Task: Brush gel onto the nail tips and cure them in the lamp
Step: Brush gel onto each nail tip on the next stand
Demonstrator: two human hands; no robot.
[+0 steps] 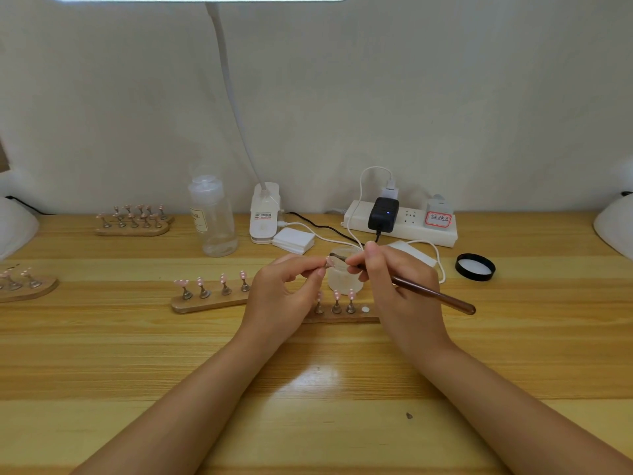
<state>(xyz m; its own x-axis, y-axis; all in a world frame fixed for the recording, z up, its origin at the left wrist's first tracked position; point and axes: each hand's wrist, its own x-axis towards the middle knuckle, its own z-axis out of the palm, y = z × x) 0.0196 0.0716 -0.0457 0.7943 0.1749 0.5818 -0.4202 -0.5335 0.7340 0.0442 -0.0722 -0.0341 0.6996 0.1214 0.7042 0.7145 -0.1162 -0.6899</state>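
Observation:
My left hand pinches a small stand with a pink nail tip and lifts it above the table. My right hand grips a brown brush; its dark bristles rest on that nail tip. Right behind the tip stands an open frosted gel jar. Below my hands lies a wooden holder carrying several pink nail tips with white dots on metal stands. One white spot at the holder's right end is bare. White curing lamps sit at the far left edge and far right edge, each only partly in view.
The jar's black lid lies to the right. At the back stand a clear bottle, a clip desk lamp, a stack of white pads and a power strip with cables. Two more nail holders sit back left and far left.

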